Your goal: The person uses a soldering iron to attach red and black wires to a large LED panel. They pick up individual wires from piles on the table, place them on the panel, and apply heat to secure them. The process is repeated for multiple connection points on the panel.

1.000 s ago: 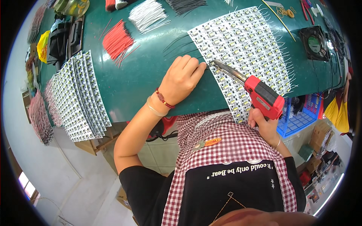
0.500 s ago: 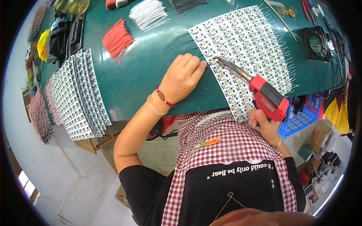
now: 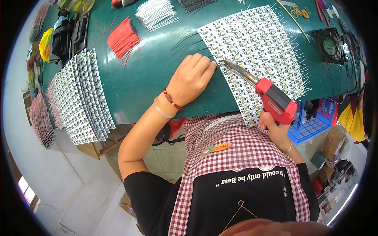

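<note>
A white panel of circuit boards (image 3: 252, 43), set with rows of small yellowish LEDs, lies on the green table before me. My left hand (image 3: 191, 76) is closed in a pinch at the panel's left edge. A bit of thin black wire (image 3: 218, 67) shows at its fingertips; the rest is hidden. My right hand (image 3: 274, 128) grips the handle of a red and black soldering gun (image 3: 275, 100). Its dark metal tip rests at or just over the panel's left edge, close to my left fingertips. Several loose black wires (image 3: 185, 41) stick out from that edge farther up.
Bundles of red wires (image 3: 123, 37), white wires (image 3: 155, 13) and black wires (image 3: 197, 3) lie toward the far side. Stacked LED panels (image 3: 80, 98) overhang the table's left end. A small black fan (image 3: 329, 45) stands at right, above a blue plastic crate (image 3: 313, 126).
The soldering gun and my right hand have shifted slightly left, bringing the tip nearer the panel's edge. My left hand stays almost where it was.
</note>
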`<action>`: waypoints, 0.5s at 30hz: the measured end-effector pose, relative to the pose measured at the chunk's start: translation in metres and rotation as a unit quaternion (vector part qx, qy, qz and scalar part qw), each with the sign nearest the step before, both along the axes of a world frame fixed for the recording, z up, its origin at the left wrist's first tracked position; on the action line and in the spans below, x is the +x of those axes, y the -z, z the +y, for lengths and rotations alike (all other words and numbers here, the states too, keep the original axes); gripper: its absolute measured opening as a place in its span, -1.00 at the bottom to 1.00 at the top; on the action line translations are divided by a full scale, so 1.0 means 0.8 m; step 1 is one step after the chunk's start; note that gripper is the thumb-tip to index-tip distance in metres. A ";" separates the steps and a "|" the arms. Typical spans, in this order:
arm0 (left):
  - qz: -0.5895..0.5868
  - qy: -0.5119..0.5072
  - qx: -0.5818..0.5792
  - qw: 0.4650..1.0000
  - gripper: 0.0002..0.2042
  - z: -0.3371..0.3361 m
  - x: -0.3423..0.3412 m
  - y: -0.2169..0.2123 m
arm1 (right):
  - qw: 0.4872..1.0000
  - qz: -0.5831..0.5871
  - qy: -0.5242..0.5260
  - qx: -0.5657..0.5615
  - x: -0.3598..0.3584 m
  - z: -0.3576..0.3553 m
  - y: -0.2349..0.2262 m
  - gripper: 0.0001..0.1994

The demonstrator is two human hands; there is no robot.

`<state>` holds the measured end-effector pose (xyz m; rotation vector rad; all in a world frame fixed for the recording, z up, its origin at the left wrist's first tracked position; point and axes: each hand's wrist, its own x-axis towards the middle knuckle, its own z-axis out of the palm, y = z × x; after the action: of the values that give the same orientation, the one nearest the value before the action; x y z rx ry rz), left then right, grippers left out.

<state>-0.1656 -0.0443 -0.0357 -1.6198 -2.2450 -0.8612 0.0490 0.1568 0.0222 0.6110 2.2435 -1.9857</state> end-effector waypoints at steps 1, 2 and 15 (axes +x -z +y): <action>0.000 0.001 -0.001 1.000 -0.83 0.000 0.000 0.000 | 1.000 0.024 -0.014 -0.010 0.003 0.002 0.003 -0.75; -0.001 0.001 0.000 1.000 -0.83 0.000 0.000 0.000 | 1.000 0.023 0.004 -0.014 0.003 0.001 0.000 -0.72; 0.002 -0.007 -0.004 1.000 -0.79 0.000 -0.002 0.000 | 0.995 0.026 0.057 -0.077 0.018 0.006 0.000 -0.48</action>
<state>-0.1673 -0.0446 -0.0354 -1.6053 -2.2573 -0.8451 0.0633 0.1613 0.0224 0.6911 2.1001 -2.2295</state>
